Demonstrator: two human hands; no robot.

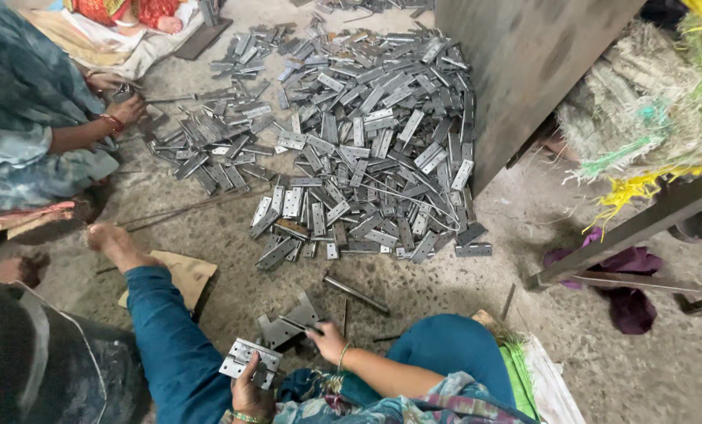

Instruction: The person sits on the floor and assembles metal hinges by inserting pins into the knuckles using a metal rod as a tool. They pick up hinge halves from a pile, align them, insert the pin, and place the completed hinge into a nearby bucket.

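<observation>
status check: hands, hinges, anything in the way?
Left hand grips a metal hinge. Right hand on hinges by the knee. Loose steel rod lies just ahead.

Teal trousers (170,338), patterned blue-green top (413,404) at six o'clock; thin bangle on right wrist (341,357), perhaps green beaded one on left wrist (245,417).

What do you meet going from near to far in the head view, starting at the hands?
Left hand holding a hinge → right hand on folded hinges → metal rod → big pile of hinges.
</observation>
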